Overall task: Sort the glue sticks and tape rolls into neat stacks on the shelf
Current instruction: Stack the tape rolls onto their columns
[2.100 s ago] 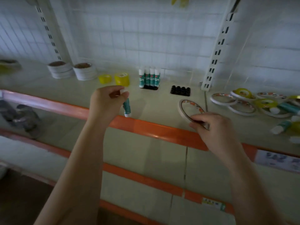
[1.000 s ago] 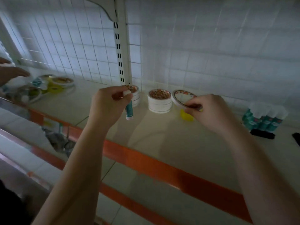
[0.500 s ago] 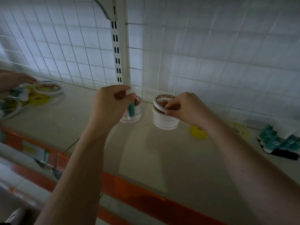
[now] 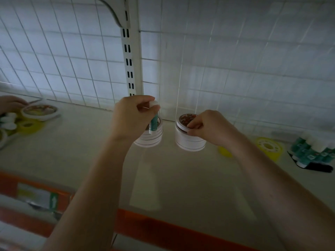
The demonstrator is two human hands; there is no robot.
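1. The left hand (image 4: 130, 116) pinches a glue stick (image 4: 154, 123) by its white cap, the stick hanging upright in front of the left tape stack (image 4: 150, 137).
2. The right hand (image 4: 208, 126) grips the top tape roll (image 4: 184, 120) on the right tape stack (image 4: 189, 142); the roll looks slightly tilted.
3. Both stacks stand on the shelf (image 4: 181, 178) near the wire grid back (image 4: 235, 60).
4. A yellow tape roll (image 4: 269, 145) lies to the right, beside grouped glue sticks (image 4: 311, 149).
5. Another person's hand (image 4: 10, 104) reaches loose tape rolls (image 4: 39, 111) at far left.

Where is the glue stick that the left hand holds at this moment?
In the head view, the glue stick hangs upright from the left hand, left of centre, in front of the left tape stack near the white upright post.
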